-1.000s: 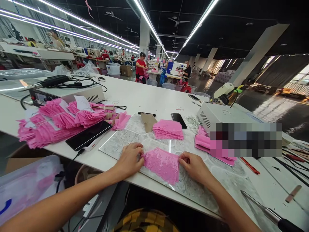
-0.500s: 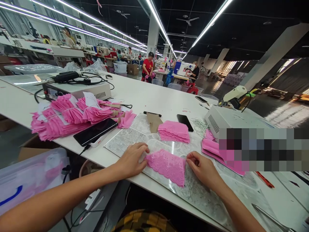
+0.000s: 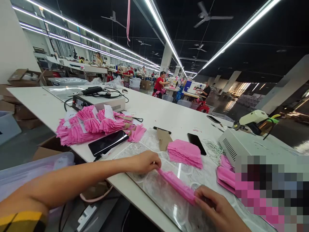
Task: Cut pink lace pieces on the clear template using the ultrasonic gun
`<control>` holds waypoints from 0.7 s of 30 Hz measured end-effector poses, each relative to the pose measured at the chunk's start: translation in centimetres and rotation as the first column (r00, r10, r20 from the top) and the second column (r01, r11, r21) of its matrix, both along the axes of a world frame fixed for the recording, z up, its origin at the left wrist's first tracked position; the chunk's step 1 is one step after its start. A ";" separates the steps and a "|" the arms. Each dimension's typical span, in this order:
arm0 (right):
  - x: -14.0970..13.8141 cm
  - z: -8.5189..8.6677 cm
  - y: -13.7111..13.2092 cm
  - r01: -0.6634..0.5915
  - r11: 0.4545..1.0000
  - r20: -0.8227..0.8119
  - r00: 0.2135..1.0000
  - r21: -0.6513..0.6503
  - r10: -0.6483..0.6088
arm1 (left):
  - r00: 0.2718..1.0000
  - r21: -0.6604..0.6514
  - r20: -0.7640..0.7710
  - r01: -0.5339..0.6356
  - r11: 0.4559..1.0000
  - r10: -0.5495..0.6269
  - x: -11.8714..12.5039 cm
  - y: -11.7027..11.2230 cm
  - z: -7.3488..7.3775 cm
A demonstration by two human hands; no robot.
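A strip of pink lace fabric [image 3: 177,186] is stretched between my hands, its face turned so that it shows as a narrow band. My left hand [image 3: 147,161] pinches its far left end, fingers curled in. At the near right end my right hand [image 3: 211,203] grips it between thumb and fingers. Below the lace lies a glossy marble-patterned board [image 3: 154,188]. A stack of pink lace pieces [image 3: 184,153] sits just beyond the strip, beside a brown card piece [image 3: 163,139].
Bundled pink pieces [image 3: 91,124] lie at left by a black phone [image 3: 108,142] and a grey control box [image 3: 103,102]. Another phone [image 3: 196,144] is behind the stack. A second grey box [image 3: 243,145] and pink fabric [image 3: 225,176] stand right. People work in the background.
The pink lace was lying flat on the board; now it is lifted at both ends and turned to a narrow band. The whole view has shifted.
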State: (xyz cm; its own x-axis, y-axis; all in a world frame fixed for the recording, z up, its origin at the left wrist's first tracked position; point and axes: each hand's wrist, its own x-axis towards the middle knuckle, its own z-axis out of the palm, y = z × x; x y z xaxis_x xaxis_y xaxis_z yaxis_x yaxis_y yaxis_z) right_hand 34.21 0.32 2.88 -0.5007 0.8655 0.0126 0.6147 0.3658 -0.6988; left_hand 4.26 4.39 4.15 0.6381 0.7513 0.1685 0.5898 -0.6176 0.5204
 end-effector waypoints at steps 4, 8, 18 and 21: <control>-1.5 3.9 5.3 0.095 0.992 -0.142 0.984 -0.079 -0.105 | 0.998 0.019 -0.004 -0.055 0.998 0.055 -0.5 7.6 2.5; -3.5 7.1 12.6 0.235 0.961 -0.169 0.963 0.144 -0.210 | 0.987 0.133 0.044 -0.160 0.978 0.155 -0.7 16.0 5.4; -11.1 1.7 16.9 0.033 0.868 0.186 0.972 0.496 -0.144 | 0.992 0.090 -0.108 -0.053 0.994 0.063 -3.9 23.1 1.7; -12.2 -0.1 16.0 -0.087 0.873 0.289 0.955 0.480 -0.063 | 0.988 0.025 -0.157 0.002 1.000 0.002 -4.6 23.2 0.4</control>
State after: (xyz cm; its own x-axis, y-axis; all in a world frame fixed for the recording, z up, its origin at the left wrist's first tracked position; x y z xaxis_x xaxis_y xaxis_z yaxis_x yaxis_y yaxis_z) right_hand 22.00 16.29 2.82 -0.5575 0.7812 0.2811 0.7527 0.6184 -0.2258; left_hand -0.39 27.55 4.55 0.6581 0.7481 0.0852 0.6627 -0.6293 0.4060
